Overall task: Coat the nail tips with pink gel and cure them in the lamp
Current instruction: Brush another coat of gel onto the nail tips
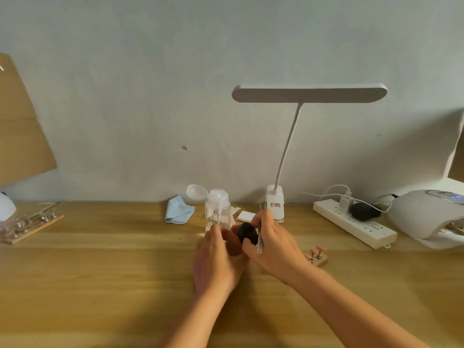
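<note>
Curled round a small pink gel bottle [234,243], the left hand [216,257] holds it just above the wooden table [100,285] at the middle of the scene. The right hand [273,244] pinches the bottle's black cap [247,233] between thumb and fingertips, and a clear-handled brush [260,241] is tucked across the same fingers. Whether the cap is seated or already loose cannot be told.

Just right of the right wrist stands a small wooden stand [320,261] carrying pink nail tips [317,249]. Touching the far side of the left hand, or nearly so, is a clear pump bottle [218,209] with its lid flipped open. The white curing lamp [424,217] sits well apart at the far right, beyond a power strip [356,223].

The risks seem to come from the crowded right hand. Twisting the cap while also carrying the brush could let the brush slip, or jerk the bottle so that gel spills. A sweep of the right forearm might topple the stand, and a push forward could knock over the open pump bottle.
</note>
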### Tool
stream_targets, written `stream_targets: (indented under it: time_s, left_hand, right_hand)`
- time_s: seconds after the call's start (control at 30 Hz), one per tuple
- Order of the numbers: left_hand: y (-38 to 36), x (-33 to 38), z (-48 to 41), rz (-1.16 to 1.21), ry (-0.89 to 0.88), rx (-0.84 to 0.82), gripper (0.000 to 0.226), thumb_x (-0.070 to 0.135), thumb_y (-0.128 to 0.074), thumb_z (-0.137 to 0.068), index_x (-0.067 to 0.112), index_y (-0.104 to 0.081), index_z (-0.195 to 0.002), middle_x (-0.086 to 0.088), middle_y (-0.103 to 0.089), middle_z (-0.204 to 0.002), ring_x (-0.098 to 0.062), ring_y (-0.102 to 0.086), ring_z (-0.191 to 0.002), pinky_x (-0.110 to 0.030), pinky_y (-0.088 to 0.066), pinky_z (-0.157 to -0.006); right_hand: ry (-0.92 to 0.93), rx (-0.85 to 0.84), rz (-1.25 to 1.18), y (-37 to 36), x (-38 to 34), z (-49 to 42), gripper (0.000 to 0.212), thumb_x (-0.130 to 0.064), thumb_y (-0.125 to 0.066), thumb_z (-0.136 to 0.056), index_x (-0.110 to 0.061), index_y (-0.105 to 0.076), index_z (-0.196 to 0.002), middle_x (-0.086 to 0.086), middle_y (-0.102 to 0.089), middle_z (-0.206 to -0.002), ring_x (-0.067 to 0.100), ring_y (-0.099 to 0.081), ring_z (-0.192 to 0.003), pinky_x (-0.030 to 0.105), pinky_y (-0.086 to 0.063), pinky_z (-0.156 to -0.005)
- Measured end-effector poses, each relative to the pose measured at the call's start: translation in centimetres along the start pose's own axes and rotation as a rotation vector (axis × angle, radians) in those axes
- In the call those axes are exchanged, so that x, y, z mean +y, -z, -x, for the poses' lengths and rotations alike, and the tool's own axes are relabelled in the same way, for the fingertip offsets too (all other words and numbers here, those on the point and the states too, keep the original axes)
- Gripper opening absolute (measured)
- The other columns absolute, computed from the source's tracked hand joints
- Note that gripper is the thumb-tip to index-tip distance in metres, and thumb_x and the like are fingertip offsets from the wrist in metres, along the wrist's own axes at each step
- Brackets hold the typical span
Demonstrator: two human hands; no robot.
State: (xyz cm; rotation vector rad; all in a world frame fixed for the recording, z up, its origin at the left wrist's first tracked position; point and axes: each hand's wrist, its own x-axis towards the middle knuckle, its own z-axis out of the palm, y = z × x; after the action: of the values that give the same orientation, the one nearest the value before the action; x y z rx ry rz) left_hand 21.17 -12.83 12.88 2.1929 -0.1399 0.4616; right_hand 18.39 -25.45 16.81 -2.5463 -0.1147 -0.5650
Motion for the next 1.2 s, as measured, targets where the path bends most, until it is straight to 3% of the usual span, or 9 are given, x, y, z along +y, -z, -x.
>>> stream_targets:
  time_s: [0.2, 0.33, 0.5, 0.67, 0.8, 0.9, 1.0, 1.1, 1.2]
  left_hand:
    - [-0.4, 0.0, 0.3, 0.036, -0.212, 0.081, 0.038, 0.036, -0.07, -0.069, 0.029, -0.053, -0.102, 0.012, -0.053, -0.099, -0.013, -0.049, -0.087, -0.024, -0.037, -0.069]
    - [-0.1, 0.0, 0.5, 0.075, -0.252, 0.058, 0.042, 0.036, -0.073, -0.066, 0.036, -0.051, -0.102, 0.018, -0.048, -0.1, -0.004, -0.051, -0.078, -0.009, -0.031, -0.055]
    - [0.4, 0.2, 0.8, 0.065, -0.304, 0.07, 0.044, 0.031, -0.078, -0.067, 0.031, -0.056, -0.105, 0.017, -0.051, -0.104, -0.005, -0.057, -0.087, -0.014, -0.034, -0.064]
    - [0.8, 0.2, 0.9, 0.068, -0.297, 0.06, 0.037, 0.034, -0.074, -0.073, 0.032, -0.057, -0.106, 0.017, -0.051, -0.104, -0.005, -0.058, -0.083, -0.006, -0.031, -0.059]
    - [0.9, 0.3, 1.0, 0.046, -0.235, 0.036, 0.037, 0.049, -0.07, -0.075, 0.037, -0.053, -0.105, 0.019, -0.052, -0.105, -0.002, -0.058, -0.087, -0.013, -0.035, -0.061]
    - [1.0, 0.0, 0.5, 0.022, -0.087, -0.009, 0.042, 0.057, -0.07, -0.074, 0.033, -0.057, -0.106, 0.017, -0.061, -0.104, -0.009, -0.061, -0.097, -0.03, -0.05, -0.077]
    - [1.2, -0.7, 0.0, -0.026, 0.05, -0.039, 0.046, 0.055, -0.071, -0.074, 0.029, -0.06, -0.11, 0.011, -0.066, -0.106, -0.018, -0.062, -0.103, -0.036, -0.052, -0.085]
    - [1.2, -0.9, 0.0, -0.044, 0.065, -0.048, 0.046, 0.053, -0.07, -0.074, 0.03, -0.058, -0.112, 0.011, -0.066, -0.108, -0.018, -0.062, -0.102, -0.034, -0.051, -0.084]
    - [1.2, -0.8, 0.0, -0.036, 0.072, -0.048, 0.047, 0.055, -0.068, -0.077, 0.032, -0.054, -0.115, 0.012, -0.067, -0.11, -0.017, -0.063, -0.102, -0.034, -0.052, -0.084]
  right_hand:
    - [-0.061, -0.156, -0.066, 2.9, -0.6, -1.6, 0.039, -0.034, -0.067, -0.083, -0.02, -0.046, -0.113, -0.002, -0.063, -0.109, 0.019, -0.06, -0.099, 0.037, -0.051, -0.089]
    - [-0.084, -0.228, -0.045, 4.1, -0.8, -2.3, 0.038, -0.032, -0.071, -0.078, -0.023, -0.048, -0.107, -0.001, -0.061, -0.109, 0.019, -0.059, -0.096, 0.033, -0.051, -0.085]
    - [-0.053, -0.309, 0.043, 4.8, -1.1, -2.6, 0.036, -0.034, -0.07, -0.081, -0.023, -0.049, -0.108, 0.001, -0.062, -0.111, 0.019, -0.058, -0.098, 0.036, -0.052, -0.089]
    - [-0.034, -0.336, 0.133, 5.2, -1.7, -3.1, 0.04, -0.048, -0.069, -0.083, -0.024, -0.047, -0.107, -0.002, -0.061, -0.109, 0.018, -0.057, -0.097, 0.033, -0.051, -0.084]
    - [-0.069, -0.259, 0.015, 4.4, -1.3, -2.2, 0.049, -0.056, -0.067, -0.083, -0.019, -0.048, -0.111, 0.001, -0.064, -0.11, 0.019, -0.059, -0.101, 0.037, -0.05, -0.09]
    - [-0.081, -0.097, -0.034, 2.5, -1.1, -0.9, 0.048, -0.066, -0.045, -0.091, -0.023, -0.048, -0.113, -0.005, -0.065, -0.104, 0.015, -0.06, -0.094, 0.036, -0.05, -0.084]
    - [0.003, 0.078, 0.1, 1.3, -0.3, 0.0, 0.039, -0.058, -0.025, -0.099, -0.027, -0.043, -0.114, -0.007, -0.067, -0.092, 0.019, -0.061, -0.08, 0.036, -0.046, -0.072]
    - [0.103, 0.086, 0.316, 0.6, 1.2, 0.3, 0.015, -0.039, -0.034, -0.103, -0.025, -0.035, -0.107, -0.004, -0.062, -0.098, 0.02, -0.059, -0.081, 0.036, -0.044, -0.077]
    - [0.098, -0.034, 0.388, -0.2, 1.6, 0.2, 0.018, -0.027, -0.048, -0.098, -0.028, -0.044, -0.115, -0.008, -0.058, -0.117, 0.015, -0.056, -0.108, 0.033, -0.039, -0.093]
